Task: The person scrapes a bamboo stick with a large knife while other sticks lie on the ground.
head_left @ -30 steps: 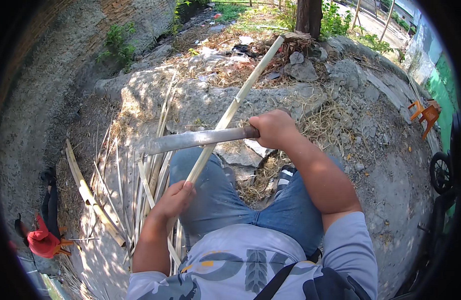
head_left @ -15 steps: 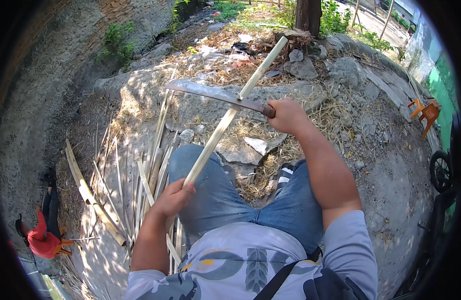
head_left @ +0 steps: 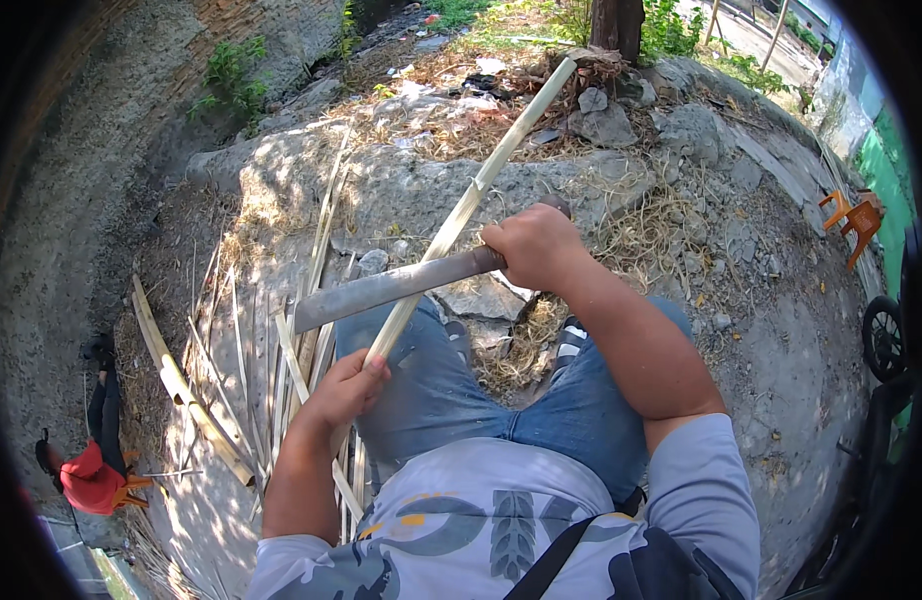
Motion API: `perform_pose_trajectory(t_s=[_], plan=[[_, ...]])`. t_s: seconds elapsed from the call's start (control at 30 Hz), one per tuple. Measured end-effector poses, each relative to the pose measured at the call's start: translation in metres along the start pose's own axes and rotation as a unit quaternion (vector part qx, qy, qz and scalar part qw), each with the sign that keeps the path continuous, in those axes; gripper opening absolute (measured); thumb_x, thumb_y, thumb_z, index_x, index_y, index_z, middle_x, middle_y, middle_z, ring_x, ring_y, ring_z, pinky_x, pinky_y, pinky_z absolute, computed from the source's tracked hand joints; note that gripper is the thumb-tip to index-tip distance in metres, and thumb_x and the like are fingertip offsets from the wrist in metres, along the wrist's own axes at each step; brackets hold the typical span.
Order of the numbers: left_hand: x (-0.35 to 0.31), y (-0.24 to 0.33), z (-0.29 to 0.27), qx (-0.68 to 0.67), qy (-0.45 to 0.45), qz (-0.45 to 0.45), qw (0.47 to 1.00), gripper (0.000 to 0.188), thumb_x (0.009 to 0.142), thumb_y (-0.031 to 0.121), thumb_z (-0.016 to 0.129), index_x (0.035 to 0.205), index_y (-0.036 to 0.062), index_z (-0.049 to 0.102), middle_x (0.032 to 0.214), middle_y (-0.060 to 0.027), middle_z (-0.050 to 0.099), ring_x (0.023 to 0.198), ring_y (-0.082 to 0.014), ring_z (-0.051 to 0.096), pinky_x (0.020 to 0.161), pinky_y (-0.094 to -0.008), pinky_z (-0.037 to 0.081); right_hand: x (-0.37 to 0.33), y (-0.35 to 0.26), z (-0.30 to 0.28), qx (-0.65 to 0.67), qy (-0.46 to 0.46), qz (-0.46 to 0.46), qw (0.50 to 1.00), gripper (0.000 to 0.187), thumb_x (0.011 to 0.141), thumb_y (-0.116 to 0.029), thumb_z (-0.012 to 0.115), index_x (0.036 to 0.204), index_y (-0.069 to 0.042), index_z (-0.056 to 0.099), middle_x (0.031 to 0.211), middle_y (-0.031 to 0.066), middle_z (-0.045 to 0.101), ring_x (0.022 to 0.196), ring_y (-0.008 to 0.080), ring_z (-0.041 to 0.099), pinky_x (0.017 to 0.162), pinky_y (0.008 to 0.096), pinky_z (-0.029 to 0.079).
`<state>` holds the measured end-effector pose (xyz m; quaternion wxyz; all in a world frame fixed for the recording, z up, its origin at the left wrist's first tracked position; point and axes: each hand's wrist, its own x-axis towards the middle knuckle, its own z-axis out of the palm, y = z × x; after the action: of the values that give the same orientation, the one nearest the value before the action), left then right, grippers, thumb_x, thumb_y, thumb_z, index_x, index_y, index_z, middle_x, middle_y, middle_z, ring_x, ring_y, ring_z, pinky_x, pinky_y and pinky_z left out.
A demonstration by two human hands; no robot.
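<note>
My left hand (head_left: 351, 390) is closed round the lower end of a pale bamboo strip (head_left: 459, 212), which slants up and away to the right. A nick shows partway along the strip. My right hand (head_left: 537, 246) grips the dark handle of a machete (head_left: 381, 288). Its broad blade points left and crosses over the strip a little above my left hand; whether blade and strip touch, I cannot tell. Beside my left leg lie several more bamboo strips (head_left: 326, 225) in a loose bundle.
Thicker bamboo pieces (head_left: 186, 395) lie on the ground at the left. A person in red (head_left: 89, 478) sits further left. Broken stone (head_left: 481, 300) and dry shavings (head_left: 641, 245) lie ahead of my feet. An orange plastic chair (head_left: 855, 228) and a wheel (head_left: 883, 340) are at the right.
The machete has come down along the strip toward my left hand, its blade tip swinging lower. The strip's far end has risen slightly. My left hand has barely moved.
</note>
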<state>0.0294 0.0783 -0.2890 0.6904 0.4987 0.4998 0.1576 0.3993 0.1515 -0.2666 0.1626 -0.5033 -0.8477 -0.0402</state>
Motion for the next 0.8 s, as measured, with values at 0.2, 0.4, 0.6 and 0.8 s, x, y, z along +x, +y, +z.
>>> perform_pose_trajectory(t_s=[0.2, 0.4, 0.6, 0.8], plan=[[0.007, 0.003, 0.012, 0.054, 0.022, 0.039, 0.998, 0.031, 0.107, 0.039, 0.054, 0.096, 0.0095, 0.056, 0.066, 0.0058, 0.039, 0.054, -0.0062, 0.034, 0.049, -0.0241, 0.029, -0.007, 0.059, -0.002, -0.003, 0.035, 0.219, 0.975, 0.018, 0.076, -0.018, 0.073, 0.091, -0.015, 0.064, 0.08, 0.0126, 0.07, 0.083, 0.0368, 0.07, 0.074, 0.0502, 0.055], [0.002, 0.005, 0.0, -0.023, -0.009, -0.011, 1.0, 0.03, 0.108, 0.039, 0.054, 0.098, 0.0097, 0.055, 0.066, 0.0058, 0.039, 0.052, -0.0054, 0.032, 0.047, -0.0239, 0.027, -0.01, 0.043, -0.009, 0.081, -0.014, 0.262, 0.961, 0.014, 0.082, -0.022, 0.072, 0.09, -0.011, 0.067, 0.083, 0.0174, 0.07, 0.085, 0.0381, 0.069, 0.075, 0.0499, 0.054], [0.003, 0.004, 0.003, -0.019, -0.007, 0.002, 1.0, 0.029, 0.108, 0.037, 0.052, 0.099, 0.0097, 0.056, 0.066, 0.006, 0.038, 0.052, -0.0058, 0.031, 0.047, -0.0243, 0.027, -0.01, 0.036, -0.011, 0.187, -0.045, 0.245, 0.95, 0.015, 0.082, -0.022, 0.071, 0.092, -0.011, 0.068, 0.086, 0.0144, 0.071, 0.085, 0.0365, 0.069, 0.075, 0.0478, 0.054], [0.0, 0.009, 0.004, -0.021, 0.0, -0.02, 1.0, 0.035, 0.107, 0.043, 0.052, 0.101, 0.0093, 0.057, 0.064, 0.0056, 0.039, 0.051, -0.0066, 0.033, 0.047, -0.0254, 0.028, 0.001, 0.004, -0.013, -0.018, -0.112, 0.069, 0.991, 0.017, 0.078, -0.019, 0.072, 0.093, -0.014, 0.066, 0.086, 0.0084, 0.071, 0.089, 0.0302, 0.072, 0.081, 0.0453, 0.054]])
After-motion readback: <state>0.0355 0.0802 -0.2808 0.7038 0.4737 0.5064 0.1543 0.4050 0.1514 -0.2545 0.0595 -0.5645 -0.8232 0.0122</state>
